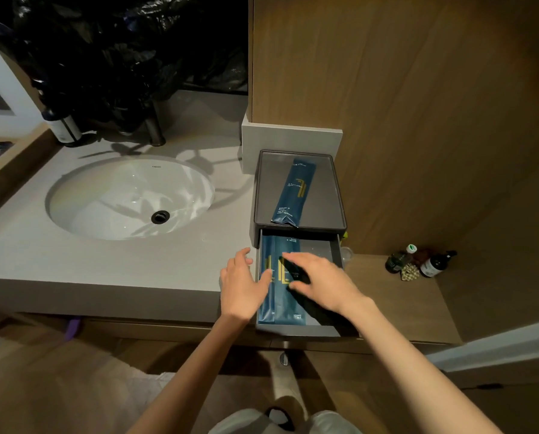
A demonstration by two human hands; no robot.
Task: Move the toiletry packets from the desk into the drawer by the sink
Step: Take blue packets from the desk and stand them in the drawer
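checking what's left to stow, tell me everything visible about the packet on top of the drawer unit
The packet is a long, narrow dark blue pouch with gold marks and pale print, glossy like plastic film. It lies flat, slightly slanted, on the grey tray top of the drawer unit, its creased near end at the front rim. Nothing else touches it.

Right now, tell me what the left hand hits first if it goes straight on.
Likely the left front corner of the grey tray box above the drawer; the left hand points that way, though depth is unclear.
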